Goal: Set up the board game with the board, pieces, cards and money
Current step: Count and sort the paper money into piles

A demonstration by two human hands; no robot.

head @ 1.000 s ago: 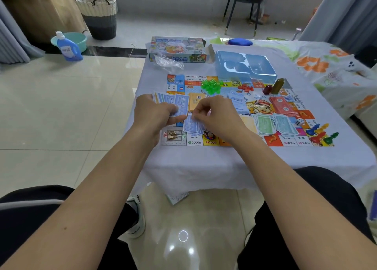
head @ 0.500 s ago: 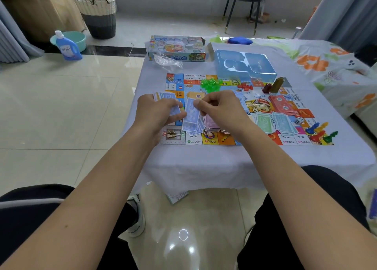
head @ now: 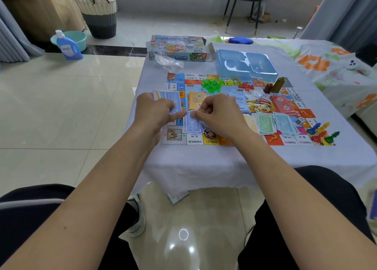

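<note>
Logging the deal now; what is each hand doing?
Left hand: grips a fanned stack of blue paper money notes.
Right hand: pinches one blue note above the blue pile.

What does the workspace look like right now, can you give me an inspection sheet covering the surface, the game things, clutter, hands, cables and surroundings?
Surface: table under a white cloth.
Job's things: game board flat on the table; blue notes pile near its front edge; green notes, red cards, orange cards, green houses, pawns and die on it.
Clutter: game box, plastic bag, blue tray.
Hands: left hand holds a fan of blue notes; right hand pinches a note over the pile.
Cables: nothing seen.
Surroundings: chair, basket, detergent bottle, basin.
</note>
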